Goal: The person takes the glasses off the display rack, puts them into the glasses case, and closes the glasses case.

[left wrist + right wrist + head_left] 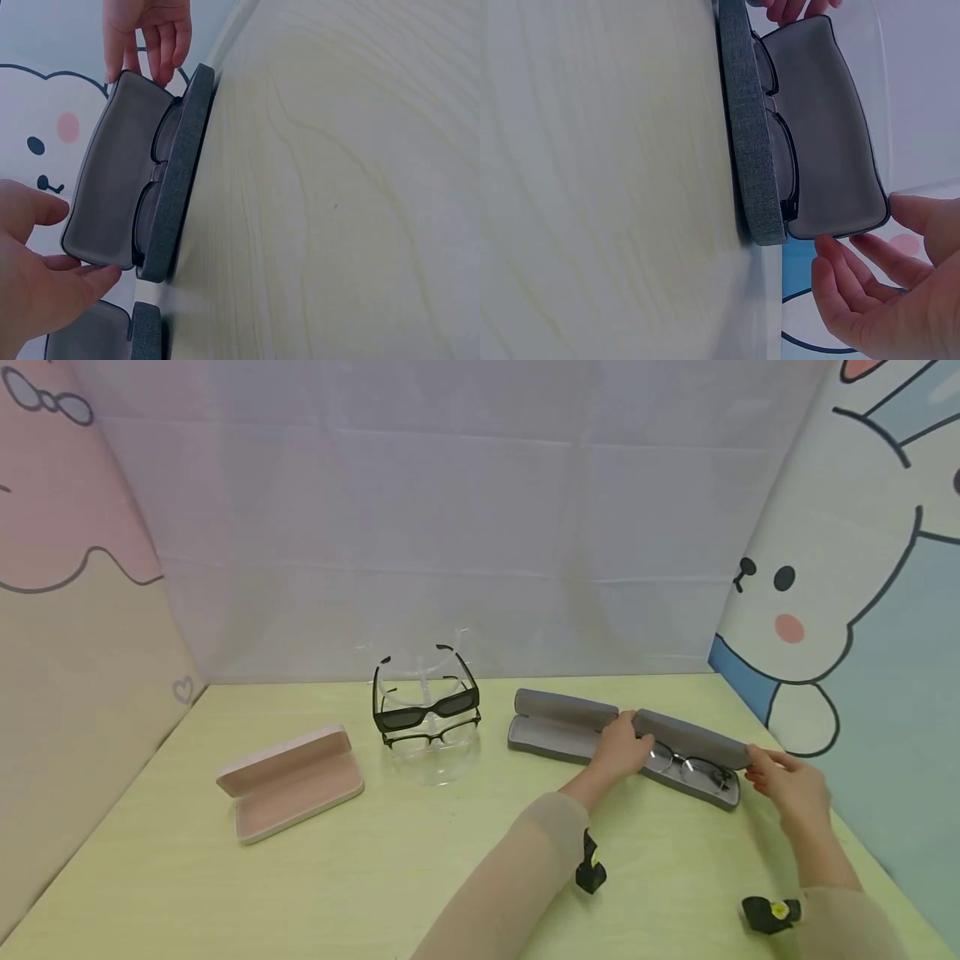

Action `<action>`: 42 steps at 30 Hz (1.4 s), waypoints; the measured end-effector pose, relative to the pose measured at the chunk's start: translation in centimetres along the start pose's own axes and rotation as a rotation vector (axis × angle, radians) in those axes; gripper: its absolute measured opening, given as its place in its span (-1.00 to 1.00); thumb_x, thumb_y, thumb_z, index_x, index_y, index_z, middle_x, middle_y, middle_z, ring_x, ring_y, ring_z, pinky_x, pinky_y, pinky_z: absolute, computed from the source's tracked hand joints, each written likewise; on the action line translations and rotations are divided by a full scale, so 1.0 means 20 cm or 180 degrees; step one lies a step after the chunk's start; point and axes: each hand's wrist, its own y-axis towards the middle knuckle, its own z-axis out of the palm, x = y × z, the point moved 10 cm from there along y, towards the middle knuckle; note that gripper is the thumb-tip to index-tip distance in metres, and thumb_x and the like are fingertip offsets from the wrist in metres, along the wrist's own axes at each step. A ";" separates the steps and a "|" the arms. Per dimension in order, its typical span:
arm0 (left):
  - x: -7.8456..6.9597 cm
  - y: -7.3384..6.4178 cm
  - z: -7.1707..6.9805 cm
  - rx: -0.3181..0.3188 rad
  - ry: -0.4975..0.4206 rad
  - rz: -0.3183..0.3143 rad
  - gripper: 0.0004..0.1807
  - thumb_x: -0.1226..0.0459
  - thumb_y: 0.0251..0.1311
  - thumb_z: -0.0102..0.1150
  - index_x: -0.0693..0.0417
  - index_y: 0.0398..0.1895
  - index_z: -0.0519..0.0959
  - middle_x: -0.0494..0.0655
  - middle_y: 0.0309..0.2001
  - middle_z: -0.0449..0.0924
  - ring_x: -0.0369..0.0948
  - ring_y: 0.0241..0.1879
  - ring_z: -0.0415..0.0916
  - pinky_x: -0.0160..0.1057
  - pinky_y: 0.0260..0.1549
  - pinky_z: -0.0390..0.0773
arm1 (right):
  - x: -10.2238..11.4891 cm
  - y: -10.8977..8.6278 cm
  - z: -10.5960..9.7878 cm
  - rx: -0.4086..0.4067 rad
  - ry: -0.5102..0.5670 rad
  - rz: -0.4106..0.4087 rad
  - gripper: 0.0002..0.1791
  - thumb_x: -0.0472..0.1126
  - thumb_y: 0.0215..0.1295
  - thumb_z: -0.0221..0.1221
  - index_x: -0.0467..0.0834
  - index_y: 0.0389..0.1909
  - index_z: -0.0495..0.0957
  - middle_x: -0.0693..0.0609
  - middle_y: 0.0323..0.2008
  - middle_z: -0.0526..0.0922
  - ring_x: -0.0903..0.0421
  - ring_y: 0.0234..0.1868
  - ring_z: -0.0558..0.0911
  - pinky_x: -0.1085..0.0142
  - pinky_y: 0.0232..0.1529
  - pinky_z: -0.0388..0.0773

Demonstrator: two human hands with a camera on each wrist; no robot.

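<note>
A grey glasses case [693, 737] stands with its lid raised on the right of the table. Inside its base lie dark-rimmed eyeglasses [678, 762], also seen past the front wall in both wrist views. My left hand [624, 750] holds the lid's left end, thumb by the upper edge and fingers by the lower corner. At the opposite end, my right hand [900, 277] pinches the lid's corner between thumb and fingertips. A second grey case [558, 731] stands open just left of the first, partly hidden by my left hand.
A clear display stand [435, 768] at the back middle bears black sunglasses [427, 712] above thin-framed glasses [431, 739]. On the left lies an open pink case [300, 797]. A pale wall [450, 527] and printed side panels bound the table [300, 902].
</note>
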 end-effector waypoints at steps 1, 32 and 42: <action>0.00 0.00 0.00 -0.0016 -0.0060 -0.0003 -0.52 0.13 0.13 -0.06 -0.05 0.15 0.21 -0.15 -0.04 0.41 -0.27 -0.59 0.34 -0.35 -0.53 0.38 | -0.03 0.02 -0.01 -0.0006 0.0062 -0.0019 -0.34 0.21 -0.01 0.05 -0.16 0.03 0.36 0.32 -0.60 0.52 0.39 -0.56 0.55 0.40 -0.52 0.52; -0.05 0.00 -0.07 -0.0723 -0.0252 0.0243 -0.84 0.11 0.06 0.05 -0.04 -0.37 0.45 -0.21 -0.81 0.34 -0.35 -0.89 0.26 -0.42 -0.89 0.27 | -0.16 0.15 -0.04 0.0151 -0.0061 -0.0377 -0.23 0.17 -0.01 0.09 -0.34 0.07 0.29 0.40 -0.55 0.55 0.39 -0.47 0.57 0.57 -0.55 0.45; -0.03 0.00 -0.08 -0.0694 -0.0253 0.0125 -0.84 0.10 -0.02 0.13 -0.07 -0.46 0.44 -0.24 -0.78 0.36 -0.35 -0.84 0.29 -0.42 -0.84 0.30 | -0.15 0.12 -0.02 0.0331 0.0027 -0.0464 -0.27 0.13 0.00 0.11 -0.37 0.04 0.29 0.36 -0.48 0.55 0.35 -0.41 0.58 0.48 -0.45 0.50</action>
